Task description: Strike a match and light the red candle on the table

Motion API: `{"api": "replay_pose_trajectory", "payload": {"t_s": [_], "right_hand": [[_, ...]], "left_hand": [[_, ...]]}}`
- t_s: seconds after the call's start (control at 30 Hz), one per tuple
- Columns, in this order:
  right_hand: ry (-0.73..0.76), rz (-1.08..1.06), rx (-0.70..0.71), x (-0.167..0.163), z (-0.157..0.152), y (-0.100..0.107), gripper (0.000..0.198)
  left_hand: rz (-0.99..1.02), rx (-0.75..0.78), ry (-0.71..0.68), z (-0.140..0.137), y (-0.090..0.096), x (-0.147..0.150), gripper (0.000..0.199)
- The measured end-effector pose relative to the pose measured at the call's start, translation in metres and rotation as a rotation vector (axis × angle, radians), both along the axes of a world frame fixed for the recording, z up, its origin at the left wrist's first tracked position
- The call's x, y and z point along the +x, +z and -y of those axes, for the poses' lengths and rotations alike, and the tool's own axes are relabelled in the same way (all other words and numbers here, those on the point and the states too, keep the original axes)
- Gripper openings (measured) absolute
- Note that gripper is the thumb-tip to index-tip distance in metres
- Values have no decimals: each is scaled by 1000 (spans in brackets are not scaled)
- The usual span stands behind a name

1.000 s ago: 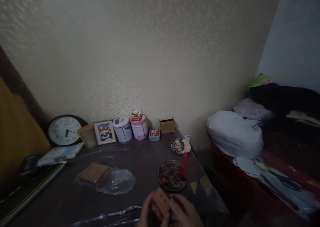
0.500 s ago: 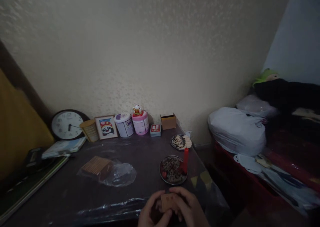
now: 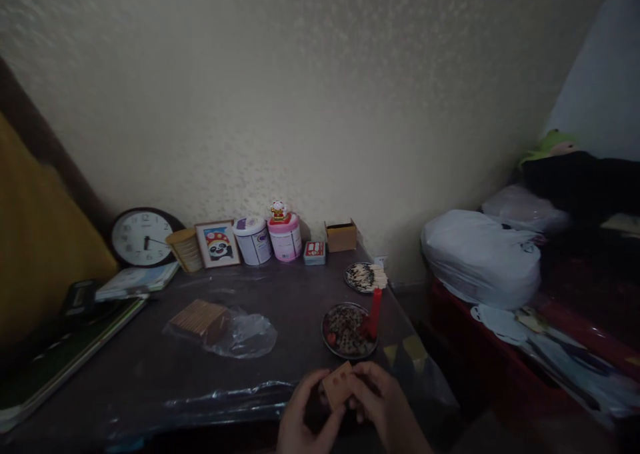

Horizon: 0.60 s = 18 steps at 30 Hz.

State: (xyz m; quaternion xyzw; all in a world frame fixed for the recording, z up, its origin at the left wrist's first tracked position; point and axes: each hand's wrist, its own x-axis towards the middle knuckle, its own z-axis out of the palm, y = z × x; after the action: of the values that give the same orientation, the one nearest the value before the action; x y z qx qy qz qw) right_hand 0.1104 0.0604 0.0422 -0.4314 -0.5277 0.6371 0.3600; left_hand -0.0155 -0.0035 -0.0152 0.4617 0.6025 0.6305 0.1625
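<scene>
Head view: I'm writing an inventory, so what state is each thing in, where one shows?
Left hand: gripping tan piece
Right hand: gripping tan piece
Tan piece: held, tilted
Red candle: roughly upright, no flame visible
Cardboard box: open
White tub: lidded
Pink tub: lidded, figurine on top
Clear bag: crumpled
Clock: standing on edge
White plastic bag: bulging

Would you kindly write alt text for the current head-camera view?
A person's left hand and right hand hold a small tan square with two reddish spots near the front edge of a dark table. Just beyond is a round plate with a red stick at its right; a clock is by the wall.
</scene>
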Motion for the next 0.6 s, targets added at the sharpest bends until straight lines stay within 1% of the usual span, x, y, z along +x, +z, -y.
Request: {"api": "replay_pose_trajectory", "payload": {"t_s": [0.2,0.43,0.6], "right_hand": [[-7,-30,1,1,-3,-7,31],[38,9,-1,3,-4,-3,30],[43,22,4,4,-5,-1,27]], "left_hand": [[-55,31,26,1,3,1,31],[-146,91,61,1,3,1,31],[-179,83,51,1,3,3,30]]}}
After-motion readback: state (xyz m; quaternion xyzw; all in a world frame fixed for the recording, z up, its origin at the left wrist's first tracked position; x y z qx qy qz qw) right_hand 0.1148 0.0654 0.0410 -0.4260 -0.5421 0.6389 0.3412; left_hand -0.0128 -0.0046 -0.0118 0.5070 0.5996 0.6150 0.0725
